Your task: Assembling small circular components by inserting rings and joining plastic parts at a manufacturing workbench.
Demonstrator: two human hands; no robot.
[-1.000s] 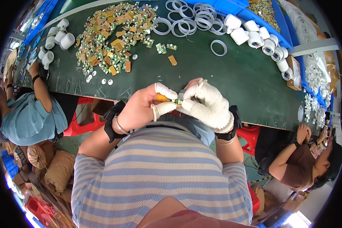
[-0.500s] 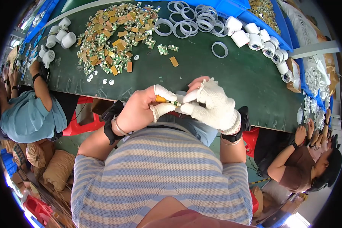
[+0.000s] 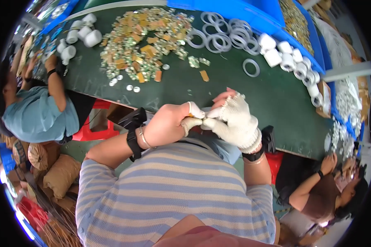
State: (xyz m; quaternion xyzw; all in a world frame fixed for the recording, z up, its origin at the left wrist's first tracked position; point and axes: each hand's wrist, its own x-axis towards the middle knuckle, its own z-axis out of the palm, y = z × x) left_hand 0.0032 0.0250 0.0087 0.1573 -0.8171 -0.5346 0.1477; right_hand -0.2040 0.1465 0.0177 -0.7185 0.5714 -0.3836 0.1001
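Observation:
My left hand (image 3: 171, 122), with white covers on its thumb and forefinger, pinches a small circuit board at the table's near edge. Only a sliver of the board's orange part (image 3: 191, 115) shows between those fingertips. On the other side, my right hand (image 3: 237, 122) wears a white knit glove with some fingertips bare. Its thumb and forefinger close on the board's opposite end, and the fingertips hide most of it. Beyond my hands lies a large heap of green-and-orange circuit boards (image 3: 132, 61), with an orange piece (image 3: 204, 75) lying apart from it.
Translucent rings (image 3: 251, 68) and white cylindrical housings (image 3: 287, 61) stand at the far right, beside blue bins (image 3: 231, 12). More white housings (image 3: 92, 38) are at far left. Small white discs (image 3: 130, 87) lie near the heap. Co-workers (image 3: 41, 107) sit on both sides.
The view has shifted, so the table contents appear farther right. My fingertips have drawn closer together over the circuit board, which now shows less.

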